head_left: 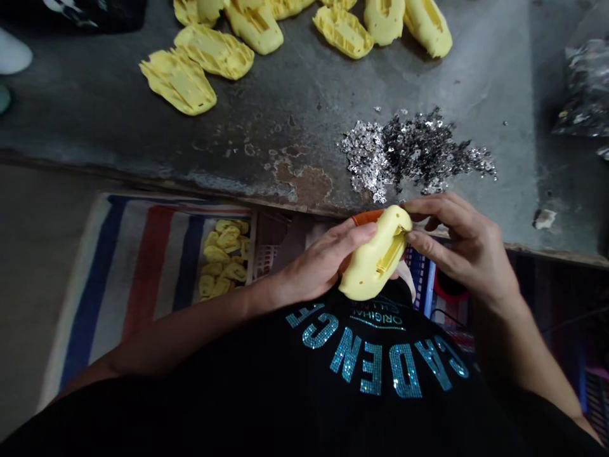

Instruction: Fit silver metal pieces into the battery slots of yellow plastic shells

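My left hand is closed around a yellow plastic shell, held tilted over the table's front edge with its long slot facing up. An orange band shows by the left fingers. The thumb and index finger of my right hand are bent together at the upper end of the shell. By the thumb tip, a small dark metal piece shows at the end of the slot; its shape is mostly hidden. Just beyond the shell lies a pile of small metal pieces.
Several yellow shells lie along the far side of the worn grey table. A clear bag of metal parts is at the right, near a whitish scrap. Below the table are more yellow parts and a striped sheet.
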Demonstrator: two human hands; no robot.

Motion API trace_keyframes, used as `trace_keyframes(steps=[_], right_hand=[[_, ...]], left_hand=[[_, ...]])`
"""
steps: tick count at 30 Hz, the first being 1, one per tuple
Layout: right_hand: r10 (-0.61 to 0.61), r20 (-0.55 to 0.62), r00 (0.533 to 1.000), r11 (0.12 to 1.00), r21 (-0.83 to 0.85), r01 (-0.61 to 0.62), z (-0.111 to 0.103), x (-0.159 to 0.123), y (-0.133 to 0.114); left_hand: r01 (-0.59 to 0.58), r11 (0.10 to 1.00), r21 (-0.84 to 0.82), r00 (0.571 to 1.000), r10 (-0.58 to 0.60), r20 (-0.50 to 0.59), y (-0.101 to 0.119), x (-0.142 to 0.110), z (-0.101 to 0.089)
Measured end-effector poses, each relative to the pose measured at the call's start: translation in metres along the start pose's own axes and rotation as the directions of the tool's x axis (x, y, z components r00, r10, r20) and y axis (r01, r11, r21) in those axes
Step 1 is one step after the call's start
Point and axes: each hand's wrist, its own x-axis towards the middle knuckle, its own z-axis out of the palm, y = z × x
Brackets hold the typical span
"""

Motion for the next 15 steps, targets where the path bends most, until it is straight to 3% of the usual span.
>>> trace_keyframes(steps=[3,7,11,15], right_hand=[[0.020,0.102,0.995,0.998,0.053,-0.026,-0.005,0.008,0.002],[0.070,0.029,0.997,0.986,0.152,-0.074,0.005,0.004,0.003],[0.107,-0.059,0.993,0.977,0.194,-0.094,0.017,-0.006,0.005],[0.158,-0.073,0.985,0.963,0.231,-0.137,0.021,-0.016,0.008]], left_hand=[[-0.084,0.980,0.178,0.994,0.094,-0.050,0.000,-0.013,0.002],[-0.090,0.947,0.310,0.996,0.093,0.007,0.004,-0.029,-0.003],[-0.106,0.945,0.309,0.994,0.108,0.010,0.003,-0.031,-0.008],[-0.067,0.959,0.276,0.997,0.051,0.064,0.005,-0.026,-0.011]])
